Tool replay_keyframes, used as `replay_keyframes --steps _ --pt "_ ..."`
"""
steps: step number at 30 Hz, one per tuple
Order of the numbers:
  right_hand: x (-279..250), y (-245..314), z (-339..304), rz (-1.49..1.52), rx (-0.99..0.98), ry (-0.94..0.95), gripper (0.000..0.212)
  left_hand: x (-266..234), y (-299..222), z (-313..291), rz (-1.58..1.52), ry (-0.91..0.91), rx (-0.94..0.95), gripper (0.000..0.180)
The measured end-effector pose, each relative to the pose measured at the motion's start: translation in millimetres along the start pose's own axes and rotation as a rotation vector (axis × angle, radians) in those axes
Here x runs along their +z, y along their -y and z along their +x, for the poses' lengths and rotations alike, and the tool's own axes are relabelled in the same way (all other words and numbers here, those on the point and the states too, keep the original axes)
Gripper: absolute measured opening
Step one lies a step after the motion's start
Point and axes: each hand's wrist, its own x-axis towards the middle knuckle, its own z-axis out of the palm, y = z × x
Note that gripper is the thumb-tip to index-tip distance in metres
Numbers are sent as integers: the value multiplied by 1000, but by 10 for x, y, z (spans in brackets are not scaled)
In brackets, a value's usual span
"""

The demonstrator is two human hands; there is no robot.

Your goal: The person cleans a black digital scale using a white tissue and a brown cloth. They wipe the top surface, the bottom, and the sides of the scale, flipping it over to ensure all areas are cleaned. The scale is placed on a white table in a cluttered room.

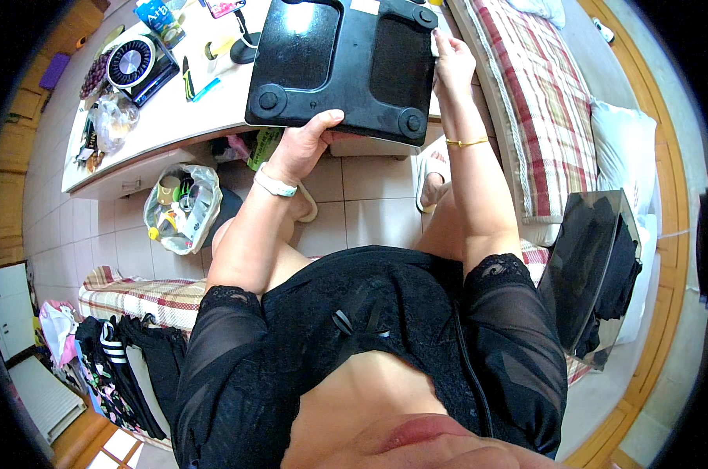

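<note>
A black flat bathroom scale [342,66], turned underside up with round feet at its corners, is held over the edge of a white table [182,117]. My left hand [303,144] grips its near edge, thumb on the underside; a white band is on that wrist. My right hand [451,62] holds the scale's right edge, fingers stretched along it, a thin gold bracelet on the wrist. I am seated, in black clothing.
On the table lie a small round fan [131,62], a clear plastic bag [113,119] and small items. A bag of bottles [180,207] sits on the tiled floor. A plaid bed [537,102] runs along the right; a dark glossy box [592,270] is beside me.
</note>
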Motion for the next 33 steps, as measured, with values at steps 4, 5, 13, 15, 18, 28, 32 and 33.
replay_keyframes --steps 4,5,13,15,18,28,32,33 --pt "-113 57 -13 173 65 -140 29 -12 -41 -13 -33 -95 33 27" --pt "-157 87 -15 113 -132 -125 28 -6 -51 -17 -44 -87 41 26" --pt "86 803 -847 -396 -857 555 34 -80 -74 -83 147 -192 -22 21" --pt "-34 644 -580 -448 -911 529 34 -114 -58 -83 324 -224 -73 20" --pt "-183 563 -422 -499 -899 419 27 4 -115 -80 -32 -156 14 19" --pt "-352 543 -82 -322 -777 314 18 -56 -124 -91 7 -95 -61 21" --pt "-353 451 -51 -159 -527 365 17 14 -137 -157 -6 -57 -43 21" --pt "-312 432 10 -134 -512 332 18 22 -134 -145 -28 -52 -39 22"
